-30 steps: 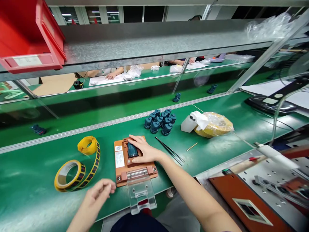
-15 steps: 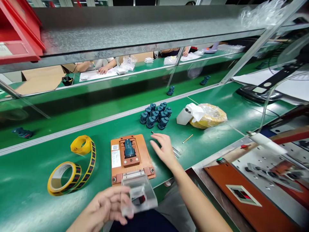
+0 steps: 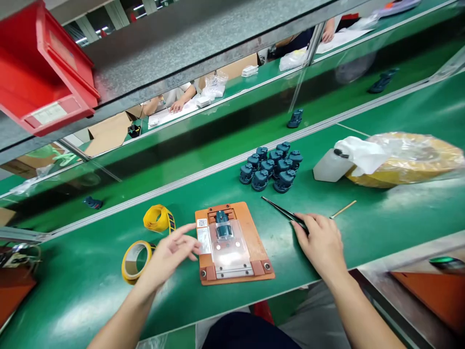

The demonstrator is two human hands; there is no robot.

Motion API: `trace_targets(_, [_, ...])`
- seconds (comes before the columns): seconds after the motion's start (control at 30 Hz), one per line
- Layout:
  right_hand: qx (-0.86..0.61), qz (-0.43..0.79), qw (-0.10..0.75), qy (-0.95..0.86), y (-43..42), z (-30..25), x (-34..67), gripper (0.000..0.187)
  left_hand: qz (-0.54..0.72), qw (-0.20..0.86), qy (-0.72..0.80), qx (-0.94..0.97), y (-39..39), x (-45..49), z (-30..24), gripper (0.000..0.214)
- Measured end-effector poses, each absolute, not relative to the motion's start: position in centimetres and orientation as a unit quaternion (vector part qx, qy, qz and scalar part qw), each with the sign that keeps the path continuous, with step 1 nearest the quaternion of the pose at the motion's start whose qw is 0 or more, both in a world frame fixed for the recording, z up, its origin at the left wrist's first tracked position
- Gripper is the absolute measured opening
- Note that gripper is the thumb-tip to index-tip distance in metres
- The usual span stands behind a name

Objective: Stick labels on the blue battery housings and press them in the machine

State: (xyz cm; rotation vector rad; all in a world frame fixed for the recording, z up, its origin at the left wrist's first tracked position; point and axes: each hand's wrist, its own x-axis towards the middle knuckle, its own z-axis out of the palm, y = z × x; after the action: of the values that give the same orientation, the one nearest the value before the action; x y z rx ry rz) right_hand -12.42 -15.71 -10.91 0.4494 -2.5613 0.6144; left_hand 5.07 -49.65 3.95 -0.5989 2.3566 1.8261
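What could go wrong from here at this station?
The tweezers under the right hand point toward the cluster of blue molded parts, so a slip could knock or scratch one. The left hand sits right beside the orange fixture; nothing visible clamps it to the green bench mat, so a bump might shift it and the clear cover on top.

Above the fingers [image 3: 308, 228] runs a grey metal shelf [image 3: 181, 43] with a red plastic bin [image 3: 43, 82] at its left end. Farther off, beyond the fingers, lies another green worktop [image 3: 232, 88] with sheets of cardboard [image 3: 109, 133] beside it, and ceiling lights [image 3: 87, 39] shine past the shelf's upper left.
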Motion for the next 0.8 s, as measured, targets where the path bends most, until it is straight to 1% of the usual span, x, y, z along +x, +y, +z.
trace_targets(0.07, [0.164, 0.225, 0.230, -0.933, -15.7, -10.8, -12.5, 0.044, 0.330, -0.050, 0.921, -0.201, -53.3, 4.5, 4.0, 0.042])
trace_targets(0.13, [0.164, 0.226, 0.226, -0.933, -15.7, -10.8, -12.5, 0.044, 0.208, -0.072, 0.952, -0.214, -56.4, 3.2, 3.6, 0.038])
trace_targets(0.17, [0.163, 0.226, 0.224, -0.934, -15.7, -10.8, -12.5, 0.044, 0.186, -0.063, 0.956, -0.218, -57.6, 2.4, 3.3, 0.037])
trace_targets(0.27, [0.151, 0.235, 0.215, -0.936, -15.5, -10.8, -12.5, 0.045, 0.165, -0.030, 0.962, -0.218, -59.6, 0.1, 2.4, 0.031])
trace_targets(0.37, [0.129, 0.301, 0.198, -0.924, -15.3, -10.6, -12.6, 0.045, 0.151, -0.016, 0.965, -0.213, -59.9, -1.0, 2.1, 0.030])
trace_targets(0.47, [0.063, 0.462, 0.157, -0.871, -15.7, -9.8, -12.7, 0.040, 0.150, -0.005, 0.964, -0.219, -59.9, -1.2, 2.0, 0.033])
trace_targets(0.57, [-0.010, 0.668, 0.118, -0.735, -17.3, -7.9, -13.0, 0.044, 0.165, -0.001, 0.957, -0.237, -59.8, -1.4, 1.7, 0.030])
trace_targets(0.6, [-0.018, 0.724, 0.096, -0.683, -18.1, -7.1, -13.1, 0.045, 0.176, -0.004, 0.954, -0.242, -59.9, -1.5, 1.6, 0.027])
trace_targets(0.67, [-0.008, 0.800, 0.024, -0.599, -19.8, -5.1, -13.1, 0.043, 0.206, -0.014, 0.947, -0.248, -60.0, -1.8, 1.5, 0.019])
trace_targets(0.73, [0.018, 0.840, -0.064, -0.539, -21.5, -3.4, -12.9, 0.039, 0.250, -0.033, 0.935, -0.251, -60.2, -1.6, 1.7, 0.014])
trace_targets(0.8, [0.043, 0.859, -0.128, -0.494, -23.1, -2.0, -12.3, 0.035, 0.307, -0.060, 0.915, -0.256, -60.3, -0.7, 1.9, 0.016])
